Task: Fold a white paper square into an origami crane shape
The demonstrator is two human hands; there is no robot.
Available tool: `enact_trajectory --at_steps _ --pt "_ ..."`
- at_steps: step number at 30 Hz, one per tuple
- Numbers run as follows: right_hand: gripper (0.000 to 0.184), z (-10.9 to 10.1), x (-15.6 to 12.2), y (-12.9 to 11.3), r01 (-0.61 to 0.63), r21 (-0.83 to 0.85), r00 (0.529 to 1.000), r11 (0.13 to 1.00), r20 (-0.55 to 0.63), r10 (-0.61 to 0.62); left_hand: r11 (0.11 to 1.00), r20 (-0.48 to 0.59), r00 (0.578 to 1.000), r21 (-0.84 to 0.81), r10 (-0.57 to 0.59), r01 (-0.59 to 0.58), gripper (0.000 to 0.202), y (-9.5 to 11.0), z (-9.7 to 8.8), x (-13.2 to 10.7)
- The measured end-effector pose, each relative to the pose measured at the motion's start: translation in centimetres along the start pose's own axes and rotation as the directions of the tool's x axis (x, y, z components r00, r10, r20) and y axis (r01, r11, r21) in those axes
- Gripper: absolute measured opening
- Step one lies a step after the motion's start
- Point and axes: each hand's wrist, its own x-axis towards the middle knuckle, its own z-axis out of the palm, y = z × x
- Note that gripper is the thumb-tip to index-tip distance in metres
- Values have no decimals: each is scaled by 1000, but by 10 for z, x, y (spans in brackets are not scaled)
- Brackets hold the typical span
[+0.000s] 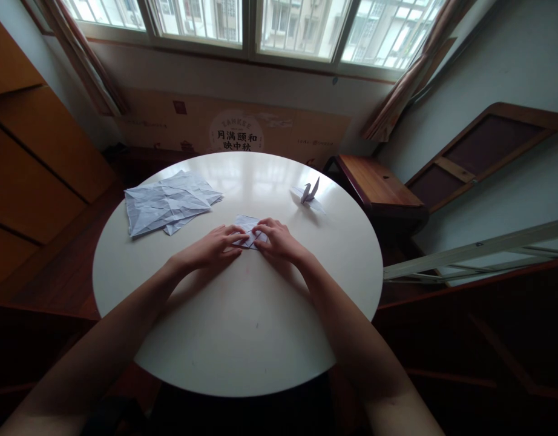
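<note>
A small folded sheet of white paper (246,223) lies flat on the round white table (247,315), in front of me. From the left, my left hand (218,245) grips the paper's edge, with thumb and fingers closed on it. My right hand (279,239) pinches the opposite side of the same paper, its fingers bent. Both hands rest low at the tabletop, and their fingertips are close together. The fingers cover much of the paper, so its exact folds are partly hidden.
Creased, unfolded paper sheets (170,203) lie stacked at the table's back left. A folded paper crane (308,195) stands at the back right. Beyond the table are a wooden stool-like piece (379,180), a printed cardboard panel (283,130) and barred windows (297,30).
</note>
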Motion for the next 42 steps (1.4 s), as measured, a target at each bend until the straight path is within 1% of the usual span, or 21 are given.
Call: enact_trajectory --at_steps 6,14,30,42 --pt "29 2 0 1 4 1 1000 1000 -5 -4 1000 -10 1000 -7 7 -7 40 -2 2 -1" --pt "30 0 1 -1 -4 -3 1000 1000 9 4 1000 1 1000 -12 -20 20 40 4 -2 0" --pt "28 -1 0 -2 -7 -12 1000 1000 2 7 1000 10 1000 -22 -5 5 39 2 -1 0" --pt "29 1 0 1 -3 -10 1000 1000 -2 3 1000 10 1000 -23 -8 8 40 5 -2 0"
